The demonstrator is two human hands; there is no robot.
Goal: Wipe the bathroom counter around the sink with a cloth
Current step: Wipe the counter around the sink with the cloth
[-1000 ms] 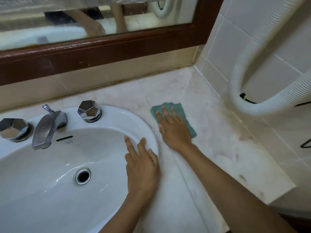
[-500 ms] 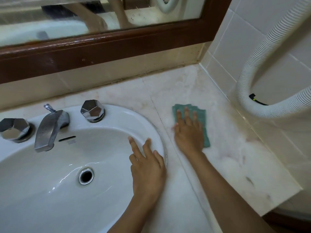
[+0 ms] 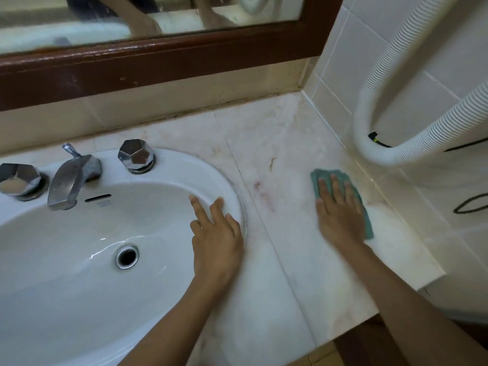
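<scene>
The right hand presses flat on the green cloth, fingers straight and spread, not curled round it. A second ago this hand and the cloth lay just beside the rim of the sink; now they sit well over to the right, near the tiled wall and below the loop of white ribbed hose. The cloth has therefore swept sideways across the worktop, away from the basin. The right hand is blurred, which suggests the stroke is in full motion. The left hand has kept its place, lying relaxed and released on the right rim of the sink with its fingers reaching into the bowl, holding nothing and seemingly bracing the body. Reddish-brown marks show on the stone between the sink and the cloth, beside the seam in the worktop. As I judge it, the pass has not lifted them, so that strip wants another wipe, and the back strip and the left side of the sink look as yet unattended.
</scene>
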